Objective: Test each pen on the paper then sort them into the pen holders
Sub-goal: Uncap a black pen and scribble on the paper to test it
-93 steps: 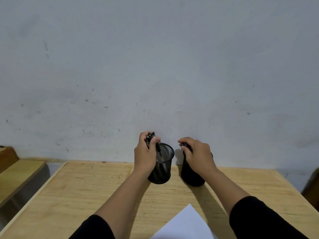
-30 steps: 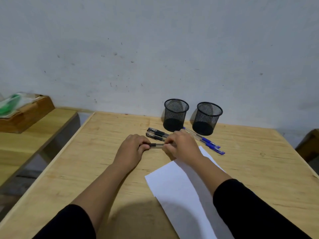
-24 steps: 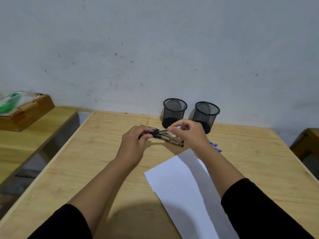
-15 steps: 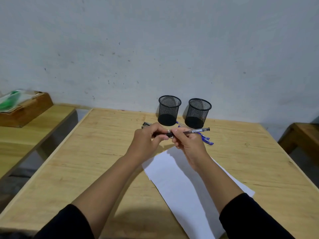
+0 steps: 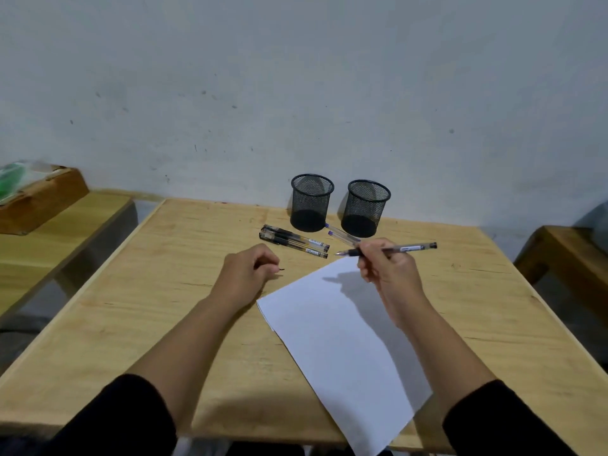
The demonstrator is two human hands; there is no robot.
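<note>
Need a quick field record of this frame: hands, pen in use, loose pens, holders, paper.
right hand: grips uncapped pen, tip pointing left, held above paper's far corner
left hand: fingers curled round small dark piece, likely the cap
black pens: lying together on table, in front of left holder
blue pens: on table, partly hidden by right hand
pen holders: upright, side by side, no pens inside
paper: no marks visible

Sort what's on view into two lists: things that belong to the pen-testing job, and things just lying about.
Part of the job:
- uncapped pen held by the right hand
- pen cap pinched in the left hand
- black pens on the table
- blue pen
- sheet of paper
- two mesh pen holders

Lying about:
- wooden box with green packet
- side bench
</note>
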